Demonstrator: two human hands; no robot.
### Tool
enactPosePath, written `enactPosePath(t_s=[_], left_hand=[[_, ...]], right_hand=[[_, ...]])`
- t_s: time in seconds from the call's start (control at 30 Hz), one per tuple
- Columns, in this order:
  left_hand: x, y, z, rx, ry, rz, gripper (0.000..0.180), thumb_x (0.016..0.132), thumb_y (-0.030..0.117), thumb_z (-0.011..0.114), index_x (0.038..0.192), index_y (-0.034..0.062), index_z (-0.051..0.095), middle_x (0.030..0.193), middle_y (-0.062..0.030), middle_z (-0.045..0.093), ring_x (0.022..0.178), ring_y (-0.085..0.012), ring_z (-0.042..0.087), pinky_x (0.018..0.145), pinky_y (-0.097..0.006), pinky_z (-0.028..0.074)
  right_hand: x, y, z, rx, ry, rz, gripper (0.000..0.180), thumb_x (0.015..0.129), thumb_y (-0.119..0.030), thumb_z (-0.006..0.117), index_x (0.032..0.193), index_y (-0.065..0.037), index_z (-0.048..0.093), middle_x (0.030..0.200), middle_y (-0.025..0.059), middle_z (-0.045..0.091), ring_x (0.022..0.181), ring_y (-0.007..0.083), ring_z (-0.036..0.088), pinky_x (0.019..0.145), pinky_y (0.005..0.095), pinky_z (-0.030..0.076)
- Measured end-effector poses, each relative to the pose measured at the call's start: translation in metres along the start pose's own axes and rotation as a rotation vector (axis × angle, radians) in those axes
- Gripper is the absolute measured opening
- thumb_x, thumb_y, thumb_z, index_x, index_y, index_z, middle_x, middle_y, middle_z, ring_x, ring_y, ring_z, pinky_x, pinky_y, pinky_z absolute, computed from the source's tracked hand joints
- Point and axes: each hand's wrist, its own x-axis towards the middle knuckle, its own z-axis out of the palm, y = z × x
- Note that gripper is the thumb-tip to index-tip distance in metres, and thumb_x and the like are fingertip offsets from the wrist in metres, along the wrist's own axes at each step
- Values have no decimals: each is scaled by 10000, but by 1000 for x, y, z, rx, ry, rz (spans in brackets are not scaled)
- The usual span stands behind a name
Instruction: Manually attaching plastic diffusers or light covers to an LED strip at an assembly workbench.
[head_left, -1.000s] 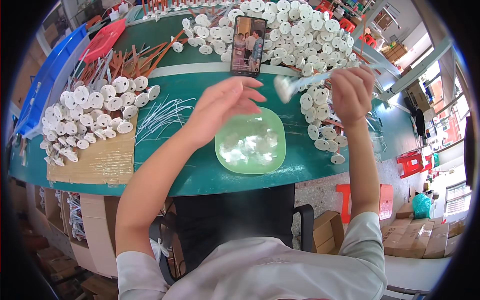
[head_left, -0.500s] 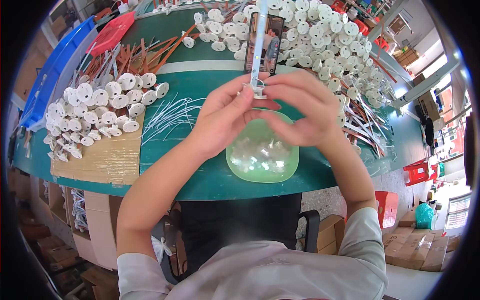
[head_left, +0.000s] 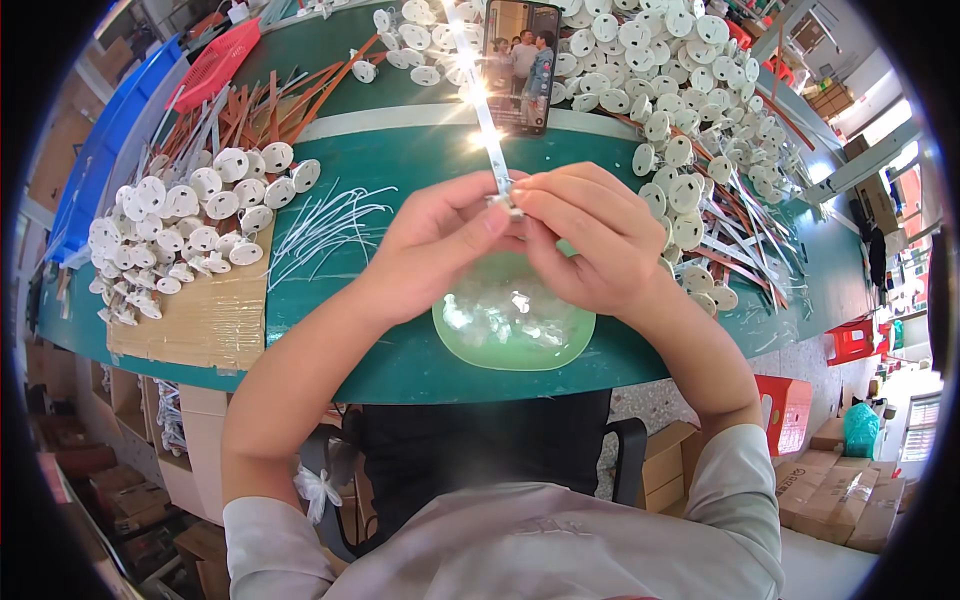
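Over the near middle of the green table, a narrow white LED strip (head_left: pixel 490 130) stands upright between my hands, with bright star-shaped points of light along it. My left hand (head_left: pixel 435 240) is closed, its thumb and fingers pinching the strip's lower end. From the other side, the fingertips of my right hand (head_left: pixel 600 235) press on a small whitish piece (head_left: pixel 507 205) at that same end. Fingers partly hide this piece, so its exact form is unclear. Below my hands sits a light green bowl (head_left: pixel 520 361) containing small clear, shiny pieces.
White round discs on strips are heaped at the right (head_left: pixel 685 150) and left (head_left: pixel 190 205), the left heap on cardboard (head_left: pixel 200 340). Thin white wires (head_left: pixel 325 235) lie beside it. A phone (head_left: pixel 518 70) stands behind the strip. A red basket (head_left: pixel 215 65) and blue tray (head_left: pixel 115 145) are far left.
The strip now tilts to the left and shows bright starbursts. My right fingers have closed in on its lower end. The whole view has shifted slightly.
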Motion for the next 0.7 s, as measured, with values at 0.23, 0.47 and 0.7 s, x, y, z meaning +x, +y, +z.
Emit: enactPosePath(t_s=[0.23,0.47,0.7], left_hand=[[2,1,-7,9,-46,36,431,1036,198,572,1399,-24,501,1282,-103,627,1187,-185,600,1043,-368,491],[9,6,-2,218,287,218,355,1029,166,580,1343,4,545,1250,-80,641,1126,-163,615,972,-328,502],[8,3,-14,385,333,277,381,861,29,772,1216,7,634,1129,-72,677,997,-127,651,780,-254,528]], right_hand=[[0,1,-1,22,-46,-28,259,740,101,739,993,57,707,980,158,718,808,299,707,679,338,592],[-7,-10,6,39,-27,361,337,773,32,744,1101,30,666,1066,164,688,833,301,703,654,349,596],[-16,-10,0,344,-817,230,304,838,-194,741,1093,-36,689,1011,124,663,881,314,656,832,411,540]])
